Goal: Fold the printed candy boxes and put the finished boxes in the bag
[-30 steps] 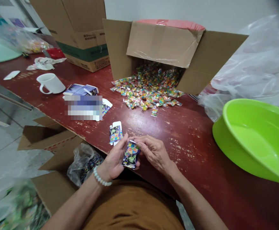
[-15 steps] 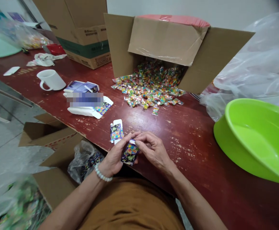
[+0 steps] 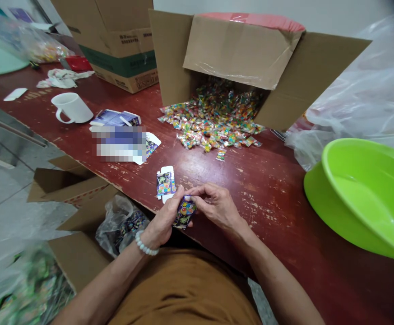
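A small dark purple candy box (image 3: 185,212) with bright print is held at the table's front edge. My left hand (image 3: 164,219), with a beaded bracelet at the wrist, wraps round its left side, thumb along the edge. At its top end, the fingers of my right hand (image 3: 215,205) pinch the white flap. Just beyond the left hand lies another flattened small box (image 3: 166,183), its white flaps sticking out. Farther back, several more flat boxes (image 3: 118,118) are piled, partly blurred out. Loose wrapped candies (image 3: 213,131) spill from a large carton lying on its side.
The open carton (image 3: 234,52) stands at the back. On the right are a green basin (image 3: 362,207) and clear plastic bags (image 3: 362,99). A white mug (image 3: 76,108) and a second carton (image 3: 122,58) stand left. Below the edge, an open carton (image 3: 78,257) sits beside a bag of small packets (image 3: 129,225).
The right fingers have come together over the top of the candy box and folded its flap down. The left hand keeps its hold; the view has shifted slightly.
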